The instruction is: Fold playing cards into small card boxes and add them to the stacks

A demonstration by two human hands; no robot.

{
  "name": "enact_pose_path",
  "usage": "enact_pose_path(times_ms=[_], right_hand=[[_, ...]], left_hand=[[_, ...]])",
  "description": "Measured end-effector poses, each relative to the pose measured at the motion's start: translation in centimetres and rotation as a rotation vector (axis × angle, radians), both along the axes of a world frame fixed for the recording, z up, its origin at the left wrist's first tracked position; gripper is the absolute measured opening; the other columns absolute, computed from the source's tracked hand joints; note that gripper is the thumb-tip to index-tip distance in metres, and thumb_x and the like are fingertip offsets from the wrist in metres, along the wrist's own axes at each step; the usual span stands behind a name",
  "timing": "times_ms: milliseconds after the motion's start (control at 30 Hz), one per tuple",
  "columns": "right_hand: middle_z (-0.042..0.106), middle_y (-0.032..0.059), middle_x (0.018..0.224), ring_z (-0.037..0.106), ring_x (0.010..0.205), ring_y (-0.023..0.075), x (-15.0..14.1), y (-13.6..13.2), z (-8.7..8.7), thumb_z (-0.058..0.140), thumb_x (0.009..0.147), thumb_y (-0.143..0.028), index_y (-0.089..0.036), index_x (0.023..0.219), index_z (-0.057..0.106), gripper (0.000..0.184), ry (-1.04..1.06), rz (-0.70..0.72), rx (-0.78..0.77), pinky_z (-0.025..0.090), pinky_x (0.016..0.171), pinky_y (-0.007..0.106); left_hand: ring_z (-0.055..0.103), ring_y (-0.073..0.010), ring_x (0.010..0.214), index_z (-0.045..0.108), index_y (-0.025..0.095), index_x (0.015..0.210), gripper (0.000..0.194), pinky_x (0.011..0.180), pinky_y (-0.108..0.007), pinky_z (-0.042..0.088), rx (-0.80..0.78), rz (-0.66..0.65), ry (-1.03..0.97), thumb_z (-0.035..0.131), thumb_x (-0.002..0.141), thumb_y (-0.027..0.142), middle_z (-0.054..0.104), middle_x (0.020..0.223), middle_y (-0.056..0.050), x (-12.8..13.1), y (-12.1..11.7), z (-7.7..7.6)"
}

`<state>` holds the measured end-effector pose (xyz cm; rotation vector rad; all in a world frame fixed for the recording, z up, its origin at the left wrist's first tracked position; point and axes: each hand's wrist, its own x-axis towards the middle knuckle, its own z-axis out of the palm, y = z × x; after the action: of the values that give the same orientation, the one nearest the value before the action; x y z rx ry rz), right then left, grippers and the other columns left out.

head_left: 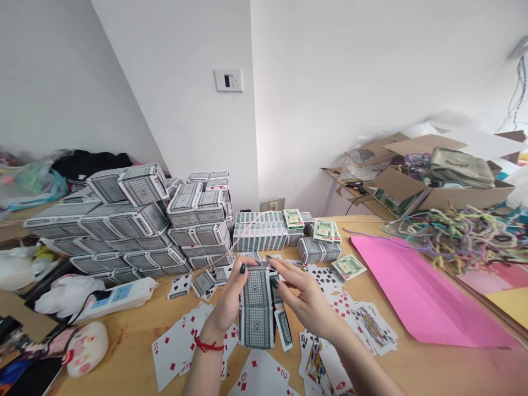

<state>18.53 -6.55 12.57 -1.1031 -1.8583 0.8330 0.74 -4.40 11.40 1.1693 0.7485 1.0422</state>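
Observation:
A block of folded playing cards (256, 308), grey patterned backs outward, stands on the table between my hands. My left hand (231, 300) grips its left side, with the thumb along the edge and the fingers mostly hidden behind it. My right hand (303, 297) is at its upper right, index finger reaching over the far corner and thumb against the right side. A folded card (283, 330) sticks out from that side, below my right thumb. Loose cards lie around the block: diamonds (169, 349) at the left, face cards (371, 327) at the right.
Stacked card blocks (136, 220) rise at the back left, beside more stacks (200, 234). Card packs (348, 267) lie at the back right. A white power strip (132, 297), pink paper (396, 280), tangled fuzzy strands (449, 236) and a cardboard box (466, 195) flank the area.

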Motion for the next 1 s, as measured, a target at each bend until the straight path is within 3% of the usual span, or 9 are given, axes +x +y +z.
enact_pose_path(times_ms=[133,700,867,1000], right_hand=[[0.045,0.0033,0.132,0.038,0.123,0.0216,-0.07,0.02,-0.06,0.04,0.087,-0.027,-0.028,0.127,0.043,0.04,0.001,0.003,-0.018,0.041,0.096,0.038],[0.036,0.0043,0.138,0.03,0.128,0.0195,-0.51,-0.01,-0.22,0.03,0.091,-0.028,-0.023,0.135,0.029,0.045,-0.138,0.0,-0.005,0.028,0.105,0.041],[0.036,0.0066,0.138,0.031,0.127,0.0207,-0.67,-0.21,-0.37,0.029,0.09,-0.025,-0.02,0.136,0.026,0.046,-0.196,-0.032,0.016,0.031,0.104,0.041],[0.039,0.008,0.136,0.035,0.125,0.0206,-0.86,-0.21,-0.48,0.028,0.09,-0.022,-0.019,0.136,0.027,0.046,-0.207,-0.054,0.033,0.033,0.103,0.041]], left_hand=[[0.049,-0.0204,0.095,0.05,0.023,0.103,0.025,0.077,-0.029,0.039,0.006,0.019,0.015,0.036,0.088,0.038,0.053,0.103,-0.004,0.13,-0.09,0.07],[0.049,-0.0188,0.087,0.047,0.024,0.1,0.024,0.077,-0.03,0.037,0.002,0.015,0.042,0.032,0.089,0.039,0.052,0.093,-0.003,0.27,-0.24,-0.15],[0.048,-0.0192,0.086,0.05,0.023,0.096,0.023,0.079,-0.03,0.035,0.035,0.078,0.131,0.036,0.088,0.039,0.052,0.088,-0.002,0.7,-0.4,0.06],[0.05,-0.0198,0.088,0.048,0.023,0.1,0.023,0.079,-0.031,0.036,0.021,0.06,0.072,0.034,0.089,0.037,0.054,0.094,-0.003,0.9,-0.41,0.07]])
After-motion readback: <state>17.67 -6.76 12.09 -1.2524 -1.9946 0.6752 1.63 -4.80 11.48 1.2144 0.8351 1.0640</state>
